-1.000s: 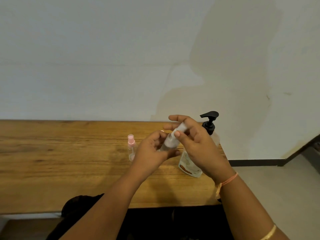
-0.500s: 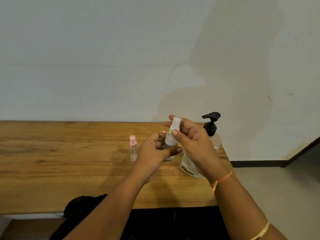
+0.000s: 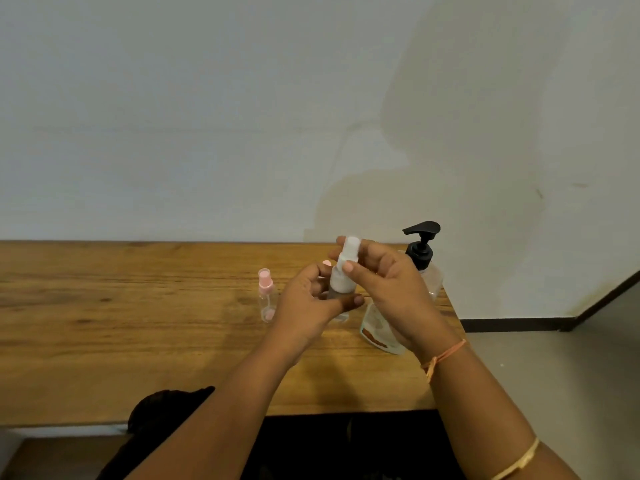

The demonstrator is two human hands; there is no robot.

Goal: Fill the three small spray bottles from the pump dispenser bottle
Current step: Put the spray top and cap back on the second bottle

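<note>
Hands grasp one small clear white-capped spray bottle (image 3: 341, 277): left hand (image 3: 308, 306) covers its body, right hand (image 3: 384, 289) pinches its cap, hiding much of the black-headed clear pump dispenser bottle (image 3: 424, 261).

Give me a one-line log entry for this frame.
left hand: holds white-capped spray bottle | right hand: at its cap | pink-capped bottle, pump dispenser: standing on table

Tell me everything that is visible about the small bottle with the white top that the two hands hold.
The white-topped spray bottle is small, with a clear body that looks like plastic and a white spray head. It is held nearly upright above the wooden table, not resting on it. The left hand wraps its lower body; the right hand pinches the white top with thumb and fingers. Its fill level is hidden by the hands.
</note>
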